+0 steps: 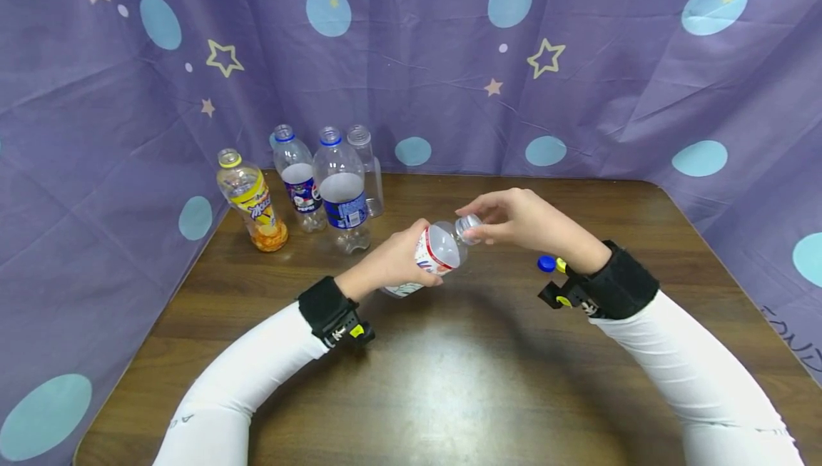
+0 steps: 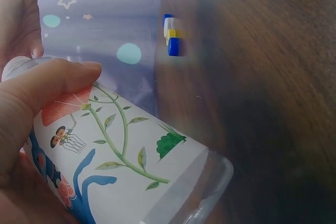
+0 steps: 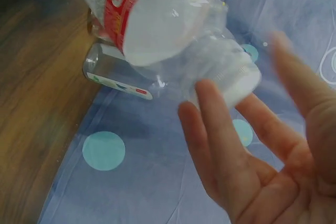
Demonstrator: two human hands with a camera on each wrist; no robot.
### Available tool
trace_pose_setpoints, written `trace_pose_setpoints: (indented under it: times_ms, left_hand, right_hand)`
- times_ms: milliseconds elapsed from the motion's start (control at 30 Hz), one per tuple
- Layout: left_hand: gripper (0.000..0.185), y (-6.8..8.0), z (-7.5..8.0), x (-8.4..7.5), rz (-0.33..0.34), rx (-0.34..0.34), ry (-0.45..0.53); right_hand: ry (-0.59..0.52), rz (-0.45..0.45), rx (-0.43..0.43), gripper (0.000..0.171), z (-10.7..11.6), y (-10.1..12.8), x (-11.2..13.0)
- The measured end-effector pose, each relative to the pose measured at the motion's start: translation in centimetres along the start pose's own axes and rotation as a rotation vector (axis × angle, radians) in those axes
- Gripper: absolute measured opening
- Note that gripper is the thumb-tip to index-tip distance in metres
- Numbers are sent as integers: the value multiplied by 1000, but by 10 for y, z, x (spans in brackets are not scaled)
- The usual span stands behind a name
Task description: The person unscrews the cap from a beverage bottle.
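My left hand [image 1: 394, 259] grips a clear plastic bottle [image 1: 443, 246] around its white printed label, thumb laid along the side. The bottle is tilted above the table, its neck toward the right hand. A white cap [image 3: 242, 87] sits at the bottle's mouth. Around that cap is my right hand [image 1: 523, 220], thumb and fingers spread; in the right wrist view the thumb [image 3: 299, 74] stands blurred and apart from it, while the fingertips lie close at its side. The left wrist view shows the label's plant drawings up close.
At the back left stand uncapped bottles: one with a yellow label [image 1: 257, 209], a Pepsi bottle [image 1: 302, 188], a bigger blue-labelled bottle [image 1: 343, 209] and a clear one [image 1: 374, 188]. A blue cap [image 1: 546, 263] and a yellow cap [image 1: 561, 265] lie near the right wrist. A purple curtain [image 1: 437, 95] hangs behind.
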State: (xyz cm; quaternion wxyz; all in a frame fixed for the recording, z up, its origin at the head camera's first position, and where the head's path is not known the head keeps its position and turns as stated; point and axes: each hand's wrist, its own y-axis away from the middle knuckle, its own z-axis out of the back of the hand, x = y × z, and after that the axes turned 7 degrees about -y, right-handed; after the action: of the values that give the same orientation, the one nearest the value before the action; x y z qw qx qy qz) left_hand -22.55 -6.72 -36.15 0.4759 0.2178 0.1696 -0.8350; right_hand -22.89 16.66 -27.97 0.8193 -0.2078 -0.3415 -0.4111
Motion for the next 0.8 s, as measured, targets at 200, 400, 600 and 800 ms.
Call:
trace_pose_setpoints:
  times_ms: [200,400,600,800]
  left_hand:
    - [71,0,1,-2,-2,-1,21]
    - [70,1,2,-3,12,-2,15]
    - [69,1,1,-4,8,3,16]
    - [67,1,0,-2,0,2,20]
  right_hand:
    - [7,-156,-43,49,0,0,3]
    - [77,-291,11,55,3,-1,6]
    - [94,-270,21,48,3,-1,4]
    - [53,-158,25,30,3,0,4]
